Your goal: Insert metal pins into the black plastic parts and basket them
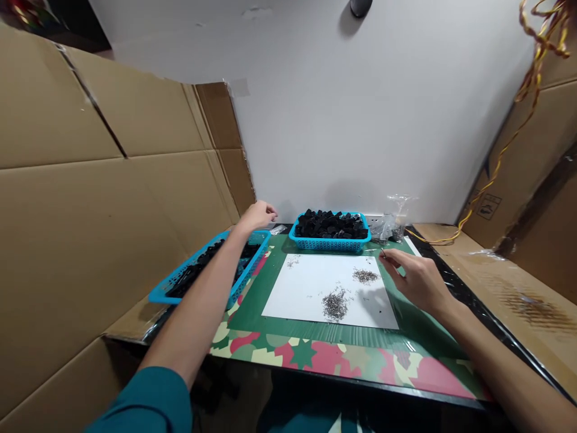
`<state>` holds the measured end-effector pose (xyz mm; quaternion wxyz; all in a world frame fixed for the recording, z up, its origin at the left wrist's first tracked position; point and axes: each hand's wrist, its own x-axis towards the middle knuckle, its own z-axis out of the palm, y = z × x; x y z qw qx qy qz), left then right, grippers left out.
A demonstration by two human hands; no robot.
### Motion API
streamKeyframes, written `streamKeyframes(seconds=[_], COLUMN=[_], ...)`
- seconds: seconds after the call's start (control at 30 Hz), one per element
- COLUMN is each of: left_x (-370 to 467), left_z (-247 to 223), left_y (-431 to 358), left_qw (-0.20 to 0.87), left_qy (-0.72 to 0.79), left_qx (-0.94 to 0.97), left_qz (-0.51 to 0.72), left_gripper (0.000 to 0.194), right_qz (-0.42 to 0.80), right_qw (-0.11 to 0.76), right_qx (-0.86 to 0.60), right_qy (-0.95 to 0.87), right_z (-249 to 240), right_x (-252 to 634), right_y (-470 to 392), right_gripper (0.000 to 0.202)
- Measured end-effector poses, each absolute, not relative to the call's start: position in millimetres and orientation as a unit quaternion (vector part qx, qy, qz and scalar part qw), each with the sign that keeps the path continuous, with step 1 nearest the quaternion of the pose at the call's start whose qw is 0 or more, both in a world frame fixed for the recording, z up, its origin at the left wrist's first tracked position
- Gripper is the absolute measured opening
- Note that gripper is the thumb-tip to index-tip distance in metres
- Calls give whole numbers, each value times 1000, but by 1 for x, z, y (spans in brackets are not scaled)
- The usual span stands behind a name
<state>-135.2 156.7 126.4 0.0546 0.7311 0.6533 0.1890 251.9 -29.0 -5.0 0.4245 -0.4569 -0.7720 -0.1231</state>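
My left hand (259, 215) reaches over the far end of a blue basket (157, 296) filled with black plastic parts (198, 264). Its fingers are curled together, and whatever they hold is too small or hidden to tell. At the right edge of a white sheet (288, 300), my right hand (415, 276) is raised with thumb and fingertips pinched. Something small and thin shows at those fingertips, too small to name. Small metal pieces lie on the sheet in a larger pile (335, 305) and a smaller pile (365, 276), with a few scattered at the upper left.
A second blue basket (329, 244), heaped with black parts (331, 225), stands at the back against the wall. Beside it is a clear plastic bag (386, 230). Cardboard panels (157, 192) rise on the left, and a yellow twisted cord (496, 165) hangs on the right.
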Motion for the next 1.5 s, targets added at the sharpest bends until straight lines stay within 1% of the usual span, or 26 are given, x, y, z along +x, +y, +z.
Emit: streamKeyframes(seconds=[0.07,0.1,0.17,0.3,0.4,0.5,0.6,0.67,0.73,0.8,0.87,1.1,1.23,1.33,1.5], left_x=[-164,-178,-201,-226,-232,-234,-236,-239,-241,-243,-243,-238,-235,-235,-230], left_z=[137,139,136,112,95,85,81,79,77,76,76,82,82,84,101], left_y=[148,143,131,114,111,117,129,137,145,150,152,145,138,132,122], left_qw=[62,69,92,128,113,68,-8,-36,-37,-38,-45,-35,-34,-26,-85], left_qy=[660,664,670,666,660,655,623,606,600,593,582,584,603,605,616], left_qx=[735,735,734,735,742,751,782,794,797,802,810,808,796,795,783], left_qz=[142,116,59,-26,-46,-37,-18,-33,-58,-67,-63,-64,-52,-44,32], left_gripper=[9,7,15,34,38,42,52,48,37,29,24,23,27,26,25], right_qz=[-134,-140,-153,-157,-142,-82,45,142,204,239,258,305,314,297,267], right_qw=[427,426,422,396,373,348,341,330,303,255,220,243,223,206,188], right_qx=[-449,-447,-446,-453,-468,-492,-490,-458,-443,-448,-462,-488,-487,-486,-496], right_qy=[-773,-774,-774,-783,-789,-794,-801,-813,-819,-823,-820,-781,-784,-796,-804], right_z=[-5,-5,-6,-10,-12,-9,-2,2,4,3,0,-7,-4,-2,-6], right_x=[252,252,251,251,253,252,248,247,246,248,249,241,235,233,232], right_y=[-30,-30,-31,-32,-32,-33,-34,-34,-32,-29,-26,-22,-25,-29,-32], right_gripper=[24,25,26,27,28,30,31,30,30,29,27,21,22,21,19])
